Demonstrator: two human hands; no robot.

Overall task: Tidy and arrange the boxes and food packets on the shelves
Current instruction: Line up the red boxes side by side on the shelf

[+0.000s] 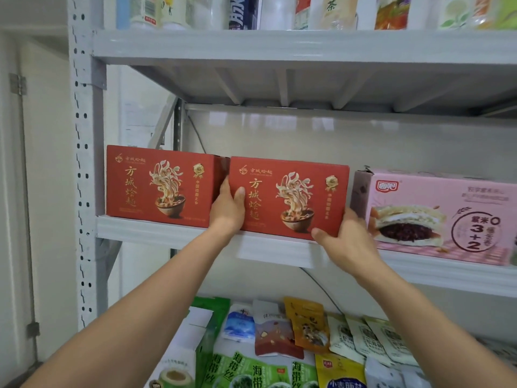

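Note:
Two red noodle boxes stand upright on the middle shelf. The left red box sits at the shelf's left end. The right red box stands beside it, its front bottom edge at the shelf lip. My left hand grips its left edge, thumb on the front face. My right hand holds its lower right corner, thumb under the front edge. A pink cake box stands to the right, a small gap from the held box.
Bottles line the top shelf. The lower shelf holds several food packets: green seaweed packets, an orange packet, pale green packets. A perforated shelf post rises at the left, beside a white wall.

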